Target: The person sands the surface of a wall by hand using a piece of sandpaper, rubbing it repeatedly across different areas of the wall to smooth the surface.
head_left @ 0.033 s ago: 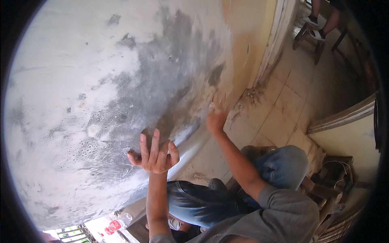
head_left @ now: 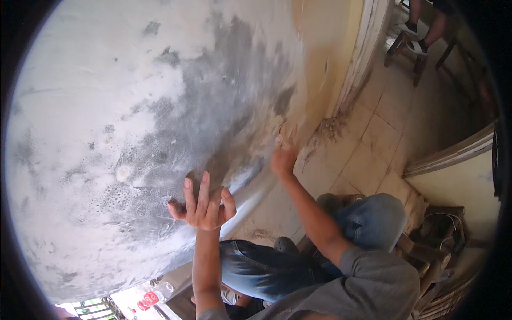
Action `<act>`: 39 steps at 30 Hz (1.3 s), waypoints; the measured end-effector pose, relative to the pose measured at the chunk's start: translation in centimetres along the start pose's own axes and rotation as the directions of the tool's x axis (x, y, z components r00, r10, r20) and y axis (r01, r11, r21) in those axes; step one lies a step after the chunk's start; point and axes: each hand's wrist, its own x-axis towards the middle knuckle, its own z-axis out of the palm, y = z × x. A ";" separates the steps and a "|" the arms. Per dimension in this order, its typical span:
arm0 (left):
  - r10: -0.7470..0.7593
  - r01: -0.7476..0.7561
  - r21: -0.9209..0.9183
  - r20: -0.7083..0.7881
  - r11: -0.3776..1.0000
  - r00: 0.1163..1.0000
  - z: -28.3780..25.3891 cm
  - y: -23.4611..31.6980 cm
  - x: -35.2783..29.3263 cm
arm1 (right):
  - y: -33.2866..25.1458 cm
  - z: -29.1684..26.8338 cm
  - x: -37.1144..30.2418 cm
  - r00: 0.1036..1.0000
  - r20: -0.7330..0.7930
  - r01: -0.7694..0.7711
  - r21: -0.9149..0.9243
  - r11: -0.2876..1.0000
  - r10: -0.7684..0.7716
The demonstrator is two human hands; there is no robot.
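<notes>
Patchy wall point(head_left: 202, 90) fronts the left hand point(head_left: 204, 210), spread and empty, and the blurred right hand point(head_left: 285, 157), whose hold I cannot tell.

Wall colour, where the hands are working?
The wall is patchy grey and white, tan toward the right; shows best in the head view.

The wall point(head_left: 165, 144) before me looks matt and chalky (bubbled and pitted in places). My jeans point(head_left: 266, 269) are faded denim, my shirt point(head_left: 368, 285) matt cloth; the bottle point(head_left: 166, 290) looks like glossy clear plastic.
</notes>
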 end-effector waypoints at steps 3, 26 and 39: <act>-0.006 0.005 0.006 0.004 1.000 1.000 -0.1 -0.4 -0.4 | -3.3 -1.1 0.9 0.961 -0.039 0.278 0.175 0.945 -0.275; -0.003 0.003 -0.002 0.000 1.000 1.000 0.0 0.0 0.4 | -2.9 -1.3 1.4 0.964 -0.058 0.267 0.204 0.942 -0.261; 0.023 -0.022 -0.019 0.039 1.000 0.999 0.5 0.3 -0.1 | -1.9 -1.6 0.7 0.959 -0.039 0.283 0.130 0.950 -0.280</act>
